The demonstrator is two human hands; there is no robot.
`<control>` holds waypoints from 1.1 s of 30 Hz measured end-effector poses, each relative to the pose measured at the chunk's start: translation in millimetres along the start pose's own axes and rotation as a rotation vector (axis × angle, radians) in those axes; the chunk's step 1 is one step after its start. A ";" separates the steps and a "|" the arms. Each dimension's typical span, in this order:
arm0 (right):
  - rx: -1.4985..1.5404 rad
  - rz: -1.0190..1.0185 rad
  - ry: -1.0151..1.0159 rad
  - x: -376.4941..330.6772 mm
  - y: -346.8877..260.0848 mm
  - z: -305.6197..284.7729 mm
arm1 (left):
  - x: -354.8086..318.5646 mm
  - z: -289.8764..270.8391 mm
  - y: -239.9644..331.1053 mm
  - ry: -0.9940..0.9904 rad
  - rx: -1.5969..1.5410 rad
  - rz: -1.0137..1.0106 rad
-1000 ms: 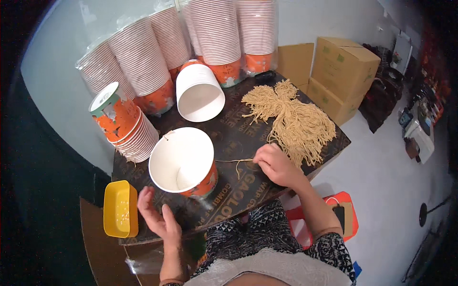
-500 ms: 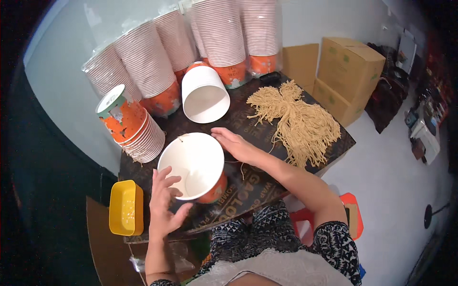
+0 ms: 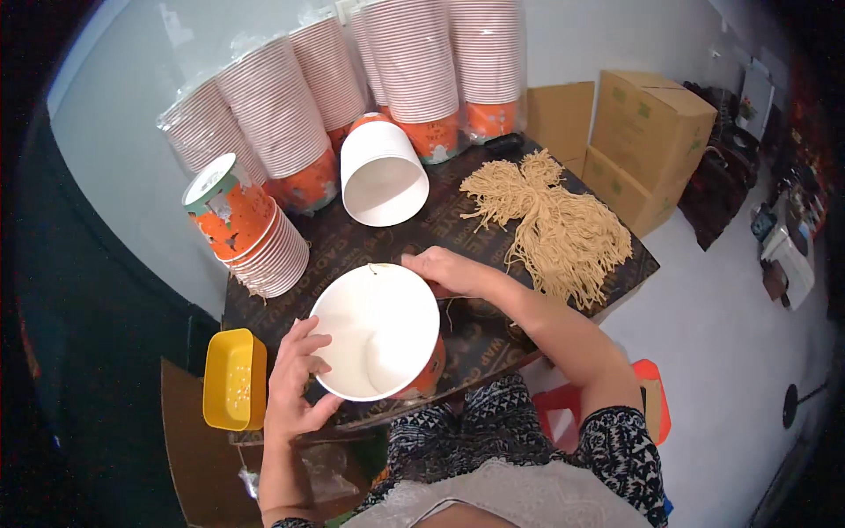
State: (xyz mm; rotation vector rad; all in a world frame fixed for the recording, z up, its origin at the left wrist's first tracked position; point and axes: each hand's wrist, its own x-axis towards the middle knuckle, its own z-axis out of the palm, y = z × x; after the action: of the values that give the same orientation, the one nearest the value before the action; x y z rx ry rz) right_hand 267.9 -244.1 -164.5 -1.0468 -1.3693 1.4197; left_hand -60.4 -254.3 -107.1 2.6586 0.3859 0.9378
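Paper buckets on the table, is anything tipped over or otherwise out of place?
Yes. One empty white paper bucket lies on its side by the wrapped stacks, mouth toward the camera. The bucket between both hands is tilted. The strings lie in a loose pile.

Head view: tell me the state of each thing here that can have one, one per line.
Paper bucket: tilted, mouth open, empty, held.
Left hand: cupping the bucket's rim.
Right hand: pinching a cord at the rim.
Second bucket: on its side, empty.
Cord bundle: loose, spread out.
Yellow tray: open.
Cardboard boxes: closed.
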 end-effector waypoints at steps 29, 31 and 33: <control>-0.035 -0.247 -0.110 -15.1 -28.3 4.7 | -10.5 -5.8 -13.4 0.000 -0.118 -0.038; 0.022 -0.338 0.012 -21.7 -38.5 5.0 | -10.7 -3.8 -12.0 0.014 -0.060 -0.027; 0.010 -0.359 0.060 -34.4 -49.9 -1.0 | -7.2 -1.0 -10.8 0.025 -0.005 -0.013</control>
State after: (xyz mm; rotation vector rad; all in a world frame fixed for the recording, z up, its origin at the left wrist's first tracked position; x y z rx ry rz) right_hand 279.7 -276.7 -114.7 -0.7822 -1.4212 1.1201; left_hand -68.0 -246.7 -114.3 2.6385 0.4059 0.9674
